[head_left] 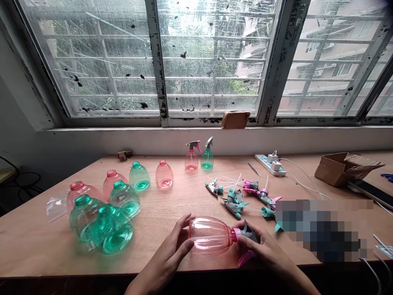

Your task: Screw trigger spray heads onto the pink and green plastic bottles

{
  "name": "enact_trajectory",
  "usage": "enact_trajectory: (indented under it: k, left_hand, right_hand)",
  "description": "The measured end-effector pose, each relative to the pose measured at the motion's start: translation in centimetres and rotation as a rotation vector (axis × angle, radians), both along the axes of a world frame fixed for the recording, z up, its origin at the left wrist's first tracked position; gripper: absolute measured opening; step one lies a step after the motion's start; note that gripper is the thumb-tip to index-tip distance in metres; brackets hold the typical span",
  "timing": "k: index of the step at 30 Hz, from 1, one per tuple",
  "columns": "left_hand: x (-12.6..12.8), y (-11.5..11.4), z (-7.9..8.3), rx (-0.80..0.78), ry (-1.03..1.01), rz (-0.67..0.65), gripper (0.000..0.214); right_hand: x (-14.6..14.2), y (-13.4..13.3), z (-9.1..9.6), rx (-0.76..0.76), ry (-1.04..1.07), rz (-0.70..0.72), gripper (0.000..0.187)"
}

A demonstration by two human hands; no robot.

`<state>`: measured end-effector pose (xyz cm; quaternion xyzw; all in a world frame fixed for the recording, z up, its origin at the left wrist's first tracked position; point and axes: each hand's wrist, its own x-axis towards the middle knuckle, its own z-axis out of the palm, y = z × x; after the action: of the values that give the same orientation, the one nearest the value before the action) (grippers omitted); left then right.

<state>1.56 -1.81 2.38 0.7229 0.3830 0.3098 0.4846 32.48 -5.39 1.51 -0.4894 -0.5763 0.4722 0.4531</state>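
A pink clear spray bottle (211, 235) lies on its side near the front edge of the wooden table (184, 196). My left hand (172, 250) cups its base with the fingers curled round it. My right hand (260, 248) is closed round the grey and pink trigger head (247, 239) sitting on the bottle's neck. Several loose trigger heads (242, 196) with dip tubes lie just beyond my right hand. Several empty green and pink bottles (107, 205) stand grouped at the left.
Two bottles with trigger heads (199, 157) stand at the back centre. A white power strip (270, 164) with cables and an open cardboard box (340, 168) sit at the back right. A plastic bag (55, 207) lies at the far left. A blurred patch covers the right front.
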Motion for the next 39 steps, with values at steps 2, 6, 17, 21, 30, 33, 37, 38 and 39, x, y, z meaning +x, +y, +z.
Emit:
enact_trajectory:
  k: [2,6,17,21,30,33,37,38,39]
  left_hand:
    - [-0.02,-0.01,-0.10,0.003,0.000,-0.007,0.062]
    - [-0.08,-0.15,-0.17,-0.015,-0.056,-0.016,0.065]
    - [0.23,-0.31,0.59,0.110,-0.044,-0.059,0.076]
    - [0.04,-0.23,0.31,0.036,-0.071,-0.038,0.072]
    - [-0.18,0.05,-0.18,-0.036,-0.049,-0.017,0.063]
    - [-0.07,0.00,0.13,-0.027,-0.067,-0.041,0.065]
    - [0.11,-0.01,0.43,0.031,-0.081,-0.078,0.067]
    - [0.14,0.01,0.41,0.050,-0.081,-0.080,0.069]
    - [0.15,0.02,0.37,0.067,-0.079,-0.079,0.070]
  right_hand:
    - [-0.03,-0.02,0.00,0.003,0.001,-0.005,0.044]
    - [-0.06,0.05,-0.13,0.017,0.011,-0.023,0.043]
    - [0.04,0.25,-0.52,0.001,0.001,-0.013,0.045]
    - [0.04,0.15,-0.33,0.012,-0.015,-0.001,0.044]
    - [0.26,0.24,-0.45,0.003,-0.022,0.021,0.043]
    - [0.36,0.38,-0.56,-0.002,-0.027,0.032,0.043]
    - [0.42,0.52,-0.66,0.000,-0.035,0.027,0.043]
    - [0.40,0.51,-0.66,0.001,-0.038,0.026,0.043]
    - [0.36,0.49,-0.64,0.002,-0.037,0.023,0.042]
